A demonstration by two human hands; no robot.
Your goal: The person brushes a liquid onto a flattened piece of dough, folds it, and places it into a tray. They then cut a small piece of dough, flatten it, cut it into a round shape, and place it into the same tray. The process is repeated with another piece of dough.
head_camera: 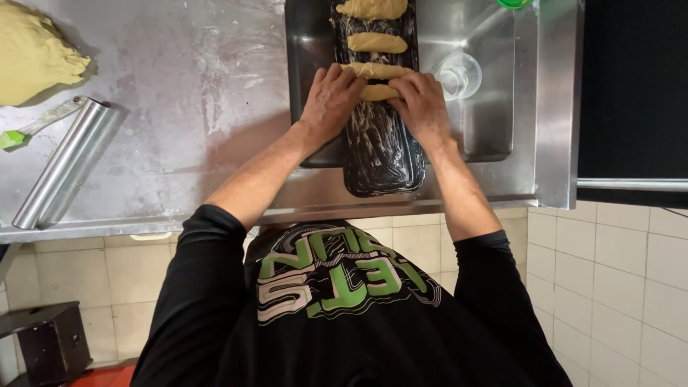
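At the far left of the steel counter [179, 107] lies a big mound of yellow dough [32, 54], and just below it a scraper with a green handle [29, 129] rests beside a long metal rolling tube [64, 165] that slants toward the counter's front edge. Further right, a sink [494, 107] is set into the counter, and a long black greased baking tray [380, 150] lies across its left part, running away from the person. Along the tray sit shaped dough pieces in a row: one at the top edge [373, 7], one below it [377, 42], a third [378, 69], and the nearest dough roll [378, 92] between the hands. The left hand [331, 99] has its fingers curled and pressed together over the left end of that roll, and the right hand [423, 104] does the same on the right end; the fingertips seem to press down on it, though the grip underneath is hidden. To the right in the sink basin stands a clear glass [459, 74], and a green object [514, 3] shows at the top edge
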